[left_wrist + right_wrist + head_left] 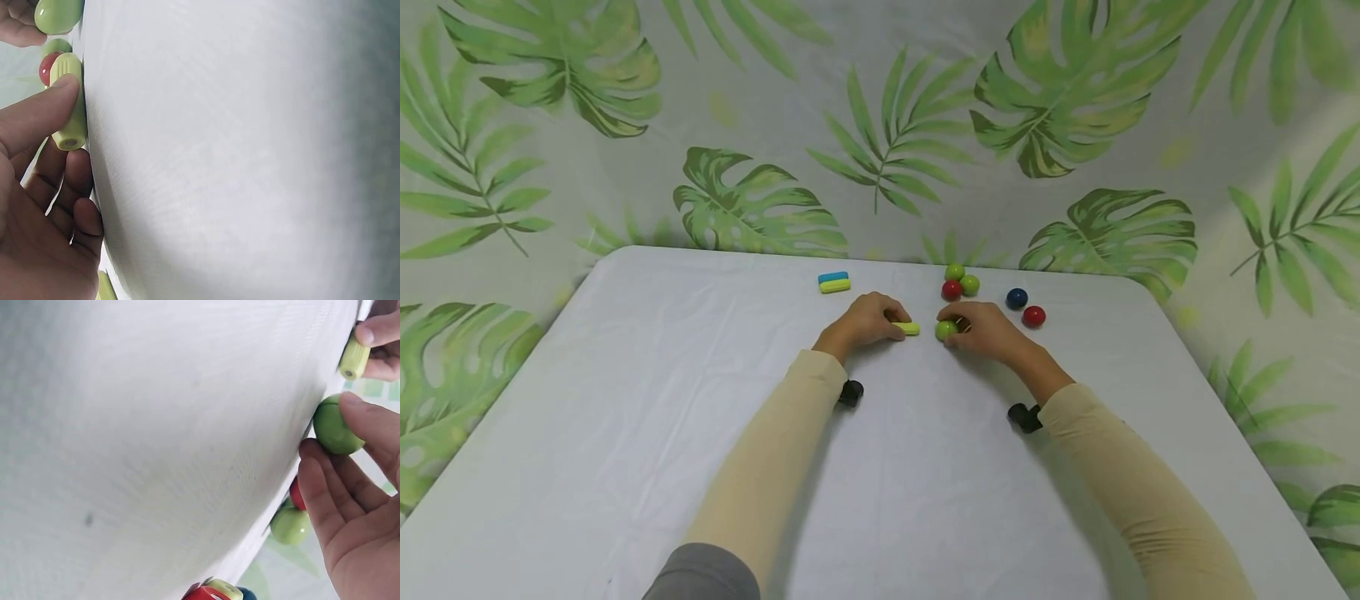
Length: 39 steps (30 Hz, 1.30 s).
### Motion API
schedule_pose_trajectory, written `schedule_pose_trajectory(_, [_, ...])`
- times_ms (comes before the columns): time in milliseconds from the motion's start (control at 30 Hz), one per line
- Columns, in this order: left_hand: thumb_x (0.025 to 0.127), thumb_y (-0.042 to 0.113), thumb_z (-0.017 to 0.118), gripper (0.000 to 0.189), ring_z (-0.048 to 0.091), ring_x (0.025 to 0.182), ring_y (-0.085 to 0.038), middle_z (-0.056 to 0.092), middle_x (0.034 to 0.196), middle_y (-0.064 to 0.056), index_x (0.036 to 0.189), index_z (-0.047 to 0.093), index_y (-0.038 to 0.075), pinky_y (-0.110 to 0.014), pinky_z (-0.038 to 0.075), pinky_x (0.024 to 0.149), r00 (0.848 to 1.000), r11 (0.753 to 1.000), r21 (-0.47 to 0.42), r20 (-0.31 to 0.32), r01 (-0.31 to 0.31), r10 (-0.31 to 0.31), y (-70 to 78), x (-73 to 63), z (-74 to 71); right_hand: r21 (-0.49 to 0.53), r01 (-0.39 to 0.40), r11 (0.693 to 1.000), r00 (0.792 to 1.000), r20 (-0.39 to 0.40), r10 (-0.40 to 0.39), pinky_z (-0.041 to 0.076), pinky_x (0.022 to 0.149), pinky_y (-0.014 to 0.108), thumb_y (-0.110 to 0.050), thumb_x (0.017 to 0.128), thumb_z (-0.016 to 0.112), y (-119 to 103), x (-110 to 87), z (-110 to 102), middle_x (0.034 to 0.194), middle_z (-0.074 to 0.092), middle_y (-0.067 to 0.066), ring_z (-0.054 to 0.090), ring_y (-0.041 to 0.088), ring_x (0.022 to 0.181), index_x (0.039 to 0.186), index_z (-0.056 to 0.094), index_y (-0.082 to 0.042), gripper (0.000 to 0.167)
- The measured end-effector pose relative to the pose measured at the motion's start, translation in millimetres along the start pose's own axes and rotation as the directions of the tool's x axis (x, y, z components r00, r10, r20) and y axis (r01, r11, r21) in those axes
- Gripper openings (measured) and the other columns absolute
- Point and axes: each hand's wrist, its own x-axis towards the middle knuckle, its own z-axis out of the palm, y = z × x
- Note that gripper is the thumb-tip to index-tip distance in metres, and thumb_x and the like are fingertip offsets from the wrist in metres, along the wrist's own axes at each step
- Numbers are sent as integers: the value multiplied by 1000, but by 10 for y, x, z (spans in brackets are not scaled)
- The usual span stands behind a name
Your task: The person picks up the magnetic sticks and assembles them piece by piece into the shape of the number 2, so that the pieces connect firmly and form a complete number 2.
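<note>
Near the middle of the table, my left hand (871,319) pinches a short yellow stick (908,329) between thumb and fingers. The left wrist view shows ridges on the yellow stick (70,125) and a small round recess in its near end. Just to the right, my right hand (988,330) holds a shiny green ball (945,331) with its thumb and fingers. A fine seam crosses this green ball (334,428) in the right wrist view. A small gap separates stick and ball, both low over the white cloth.
Behind the hands, a red ball (951,290) and two more green balls (970,286) sit grouped. A dark blue ball (1017,298) and another red ball (1033,317) lie right of them. To the left, a blue stick (832,277) lies against a yellow one (835,286).
</note>
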Motion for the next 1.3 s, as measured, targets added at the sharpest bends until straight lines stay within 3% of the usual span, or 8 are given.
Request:
schedule_pose_trajectory(233, [87, 16, 75, 23, 62, 106, -19, 71, 112, -4, 110, 75, 15, -35, 49, 99, 1000, 1000, 11, -6, -5, 5, -3, -9, 13, 7, -7, 1000, 1000, 8, 7, 55, 95, 44, -13, 88, 74, -14, -1, 8, 125, 66, 13, 65, 30, 108, 129, 62, -5, 44])
schedule_pose_trajectory(500, [88, 15, 74, 23, 60, 109, -21, 70, 113, -5, 111, 75, 14, -36, 48, 100, 1000, 999, 46, -10, -7, 8, 15, 1, 21, 0, 7, 1000, 1000, 0, -7, 54, 95, 45, -12, 89, 73, -6, -10, 12, 124, 67, 15, 64, 30, 107, 129, 62, -4, 43])
schedule_pose_trajectory(667, [88, 16, 73, 26, 60, 114, -21, 70, 117, -3, 114, 75, 15, -36, 47, 103, 997, 987, 154, -53, -52, 61, 44, 3, 15, 5, 13, 1000, 1000, 4, -13, 54, 94, 45, -12, 88, 73, 6, -1, -18, 123, 67, 14, 64, 30, 107, 129, 63, -4, 42])
schedule_pose_trajectory(833, [86, 12, 72, 27, 64, 103, -19, 71, 110, -1, 113, 76, 15, -34, 51, 94, 985, 982, 159, -116, -105, 124, 53, -75, -76, 8, 28, 1000, 1000, 7, -28, 54, 96, 46, -11, 88, 73, 3, 18, -60, 124, 67, 16, 65, 31, 108, 130, 61, -4, 44])
schedule_pose_trajectory(1100, [88, 15, 72, 25, 62, 101, -18, 71, 107, -3, 113, 76, 15, -32, 49, 92, 985, 964, 213, -31, -159, 170, 53, -129, -129, 36, 23, 999, 1000, 0, -23, 55, 93, 45, -11, 87, 74, 17, -3, -75, 121, 68, 16, 66, 31, 107, 126, 63, -4, 40])
schedule_pose_trajectory(1300, [88, 16, 73, 25, 64, 106, -19, 73, 112, -3, 113, 76, 14, -34, 50, 97, 987, 965, 215, -28, -149, 158, 31, -103, -85, 78, 29, 997, 999, 10, -30, 56, 91, 43, -11, 87, 74, 30, -16, -29, 122, 68, 15, 67, 30, 107, 125, 64, -5, 40])
